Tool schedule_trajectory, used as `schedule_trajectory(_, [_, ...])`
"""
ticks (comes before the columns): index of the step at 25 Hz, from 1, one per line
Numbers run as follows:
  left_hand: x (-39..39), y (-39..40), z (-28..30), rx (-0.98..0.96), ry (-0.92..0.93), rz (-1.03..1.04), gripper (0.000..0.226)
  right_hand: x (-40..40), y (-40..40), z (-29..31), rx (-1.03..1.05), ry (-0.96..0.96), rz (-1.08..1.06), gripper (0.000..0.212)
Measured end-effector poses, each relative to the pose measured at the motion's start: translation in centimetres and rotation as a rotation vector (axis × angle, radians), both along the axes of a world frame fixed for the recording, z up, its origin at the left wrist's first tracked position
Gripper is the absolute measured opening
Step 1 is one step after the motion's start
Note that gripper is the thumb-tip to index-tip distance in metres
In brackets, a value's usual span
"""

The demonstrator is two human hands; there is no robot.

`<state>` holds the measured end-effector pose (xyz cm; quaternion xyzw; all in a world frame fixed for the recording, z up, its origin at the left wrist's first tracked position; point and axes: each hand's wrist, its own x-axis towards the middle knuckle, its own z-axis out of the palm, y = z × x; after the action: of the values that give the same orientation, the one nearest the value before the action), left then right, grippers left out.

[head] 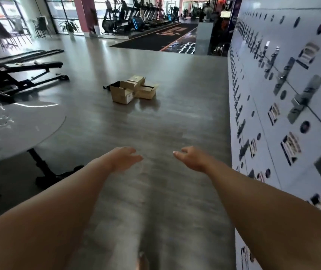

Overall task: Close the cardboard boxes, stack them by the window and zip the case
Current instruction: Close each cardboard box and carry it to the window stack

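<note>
While both bare arms are reaching forward over the grey floor (155,117), the left hand (125,158) is hanging with its fingers loose and slightly spread, gripping nothing, and the right hand (190,157) is doing the same, its fingers relaxed and its palm turned down. Neither hand is touching anything.

Well ahead of the hands, out on the open floor, the cardboard boxes (133,89) are sitting together in a small cluster. The nearest box (121,93) is standing with its flaps up, another one (148,91) just beside it is lying open too, and a third (136,79) behind them is looking closed on top. Something dark, possibly the case (113,85), is showing at the left of the cluster, too small to tell clearly.

To the left, a round white table (19,121) is standing on a black base, with black gym benches (19,73) beyond it. Along the right, a white locker wall (284,94) is running away, and treadmills (148,14) are lining the far windows.
</note>
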<state>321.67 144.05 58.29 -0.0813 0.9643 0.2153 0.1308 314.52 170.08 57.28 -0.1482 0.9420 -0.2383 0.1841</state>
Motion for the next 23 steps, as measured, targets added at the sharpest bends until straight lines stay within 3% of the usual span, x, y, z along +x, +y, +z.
schedule_trajectory(11, [-32.4, -8.8, -0.5, 0.036, 0.02, -0.084, 0.048, -30.0, -6.9, 1.3, 0.05, 0.015, -0.063, 0.072])
schedule_trajectory(19, [-58.0, -11.8, -1.8, 0.004, -0.043, -0.037, 0.073, -56.5, -8.9, -1.0, 0.031, -0.002, -0.049, 0.078])
schedule_trajectory(23, [-70.4, -12.8, -1.0, -0.019, -0.036, 0.01, 0.067, -70.7, -9.7, 0.3, 0.023, 0.031, -0.032, 0.077])
